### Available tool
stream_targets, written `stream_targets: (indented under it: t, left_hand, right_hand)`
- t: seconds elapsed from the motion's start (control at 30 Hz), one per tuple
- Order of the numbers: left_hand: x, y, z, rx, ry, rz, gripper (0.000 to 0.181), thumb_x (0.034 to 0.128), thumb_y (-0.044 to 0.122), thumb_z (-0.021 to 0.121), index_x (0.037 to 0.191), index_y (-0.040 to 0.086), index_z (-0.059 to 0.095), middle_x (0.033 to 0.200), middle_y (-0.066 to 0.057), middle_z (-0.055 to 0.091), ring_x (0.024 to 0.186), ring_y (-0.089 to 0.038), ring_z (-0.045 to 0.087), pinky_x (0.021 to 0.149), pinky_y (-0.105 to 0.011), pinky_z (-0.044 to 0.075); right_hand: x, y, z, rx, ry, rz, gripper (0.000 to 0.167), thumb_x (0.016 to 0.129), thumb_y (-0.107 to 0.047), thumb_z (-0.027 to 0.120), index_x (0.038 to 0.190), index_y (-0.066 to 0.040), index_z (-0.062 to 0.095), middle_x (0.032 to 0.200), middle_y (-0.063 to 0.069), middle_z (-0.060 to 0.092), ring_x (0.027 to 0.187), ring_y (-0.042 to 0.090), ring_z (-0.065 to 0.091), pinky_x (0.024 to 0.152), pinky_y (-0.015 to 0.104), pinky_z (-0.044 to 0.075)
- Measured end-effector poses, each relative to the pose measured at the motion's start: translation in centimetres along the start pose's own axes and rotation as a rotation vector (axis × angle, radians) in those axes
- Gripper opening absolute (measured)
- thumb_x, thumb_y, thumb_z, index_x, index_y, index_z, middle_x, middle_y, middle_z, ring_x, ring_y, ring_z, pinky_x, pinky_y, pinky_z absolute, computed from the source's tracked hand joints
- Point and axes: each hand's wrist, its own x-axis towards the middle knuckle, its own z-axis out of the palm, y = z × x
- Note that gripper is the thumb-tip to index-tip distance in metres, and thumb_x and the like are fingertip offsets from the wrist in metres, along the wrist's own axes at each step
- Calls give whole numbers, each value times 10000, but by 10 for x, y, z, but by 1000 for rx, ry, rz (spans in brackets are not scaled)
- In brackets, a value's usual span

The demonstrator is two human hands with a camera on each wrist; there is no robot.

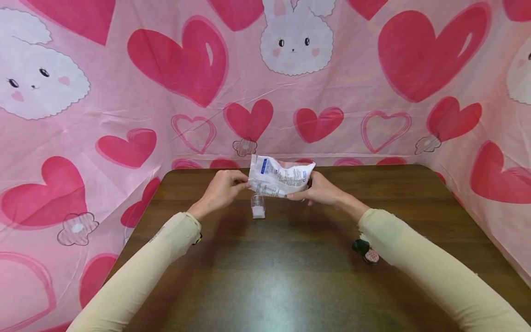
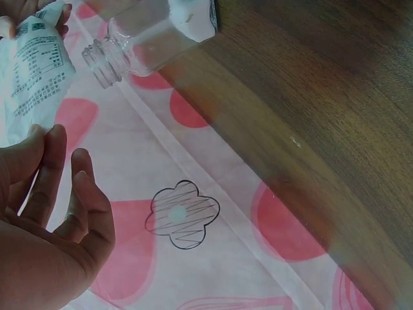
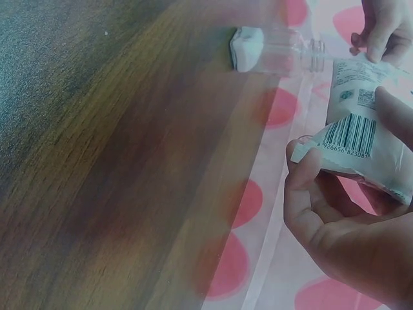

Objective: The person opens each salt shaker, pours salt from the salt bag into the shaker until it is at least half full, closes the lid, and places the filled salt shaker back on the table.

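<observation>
A white printed bag (image 1: 282,179) is held in the air between both hands, above a small clear jar. The left hand (image 1: 221,191) pinches the bag's left edge between thumb and finger; in the left wrist view its other fingers are loosely bent. Around the bag's right end curl the fingers and thumb of the right hand (image 1: 323,188), and a barcode shows beside them in the right wrist view. The jar (image 1: 258,207) stands uncapped on the table with white matter at its bottom. Its threaded neck (image 3: 316,55) is close to the bag (image 3: 355,97).
On the brown table (image 1: 269,276), a dark cap-like piece (image 1: 360,247) and a pink dotted round piece (image 1: 371,256) lie beside the right sleeve. A pink cloth (image 1: 352,83) with hearts and rabbits hangs behind and at both sides of the table.
</observation>
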Motion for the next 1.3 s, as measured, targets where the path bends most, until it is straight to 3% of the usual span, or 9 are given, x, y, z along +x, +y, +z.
stream_targets:
  t: [0.13,0.47,0.6,0.83,1.1,1.3]
  left_hand:
    - [0,1,0,2,0,-1,80,941,48,796,1014,53,830,904,-29,755,760,-193,598,712,-372,520]
    - [2,1,0,0,-5,-2,85,938,44,798,1017,52,831,913,-38,759,760,-216,585,705,-372,516]
    - [2,1,-1,13,-3,-8,87,938,52,802,1020,56,832,922,-33,762,765,-207,573,702,-367,507]
    - [1,0,0,6,-1,-8,90,937,49,801,1022,52,831,911,-33,759,757,-205,570,696,-368,505]
    - [1,-1,1,11,2,-9,78,938,41,798,1007,58,831,894,-31,751,755,-205,567,691,-371,498]
    - [1,-1,1,11,-1,-11,76,944,43,792,1008,57,830,903,-29,751,766,-204,573,702,-372,501]
  right_hand:
    - [0,1,0,-1,1,1,524,862,-288,885,1260,-67,624,1084,122,688,915,429,620,673,482,588]
    - [1,2,1,5,7,3,501,859,-281,891,1233,-60,640,1045,120,696,915,466,622,611,378,571]
    - [0,0,0,-2,7,2,501,859,-287,890,1232,-63,642,1047,117,698,886,422,638,614,375,571]
    - [-1,-1,1,-11,2,0,517,867,-284,881,1258,-65,625,1083,113,694,856,313,635,694,516,592]
    - [-1,-1,1,-13,3,-4,509,864,-280,884,1252,-64,637,1080,112,703,853,325,638,669,476,592]
    - [-1,-1,1,-13,2,-1,505,862,-288,886,1246,-66,644,1070,108,709,860,325,641,691,513,592]
